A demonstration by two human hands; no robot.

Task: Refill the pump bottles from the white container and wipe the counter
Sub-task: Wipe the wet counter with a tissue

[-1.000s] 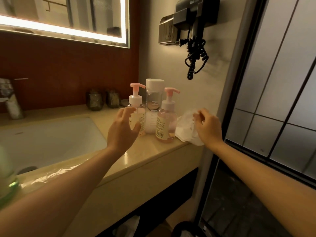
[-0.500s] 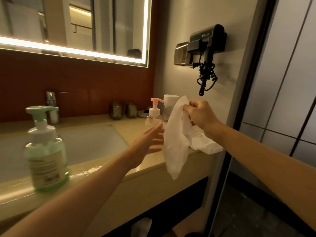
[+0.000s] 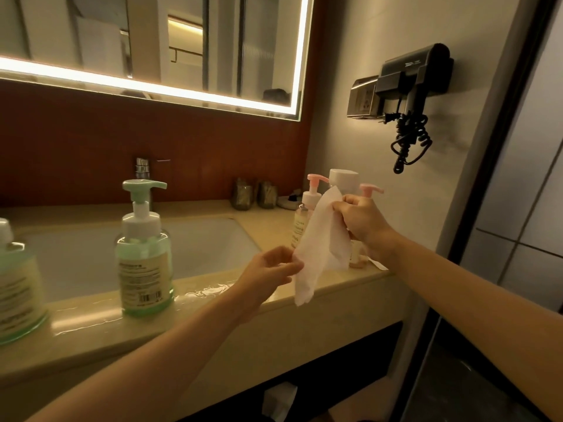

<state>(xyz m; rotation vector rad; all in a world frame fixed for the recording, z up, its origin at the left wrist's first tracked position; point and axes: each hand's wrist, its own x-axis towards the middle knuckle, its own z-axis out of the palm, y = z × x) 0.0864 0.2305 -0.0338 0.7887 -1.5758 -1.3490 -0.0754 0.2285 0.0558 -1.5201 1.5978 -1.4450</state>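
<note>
Bathroom vanity, warm light from the lit mirror (image 3: 152, 41) above. Beige counter (image 3: 344, 287) runs round a white sink (image 3: 91, 254).

Layout:
- A green pump bottle (image 3: 143, 257) stands upright on the front ledge. A second green bottle (image 3: 15, 284) is partly cut off at the left edge.
- At the far right end, near the wall, is a pink pump bottle (image 3: 307, 208). A second pink bottle (image 3: 370, 190) is mostly hidden behind the right hand.
- The white container (image 3: 344, 179) stands between the pink pair, cap on.
- A hair dryer (image 3: 411, 77) hangs on the wall above.
- A wet film (image 3: 210, 290) shines on the front ledge, between the green pump bottle and the hands.

Hands:
- The right hand (image 3: 362, 226) has its fingers curled tight, pinching the top of a white wipe (image 3: 320, 248). It holds the wipe in the air in front of the pink bottles, and the wipe hangs slack.
- The left hand (image 3: 268, 275) has its fingers loosely curled, with thumb and forefinger tips at the wipe's lower left edge. I cannot tell whether they have closed on it or only touch it.

Judgement: every pump is seated and the container is capped, so the refilling looks finished. The wiping step is in hand, with the wipe being readied and not yet on the counter.

Next move calls for:
- gathering the wipe into a flat pad
- laying it on the wet film
- sweeping along the ledge
- lifting or skirting the green pump bottle so it is not knocked over
</note>
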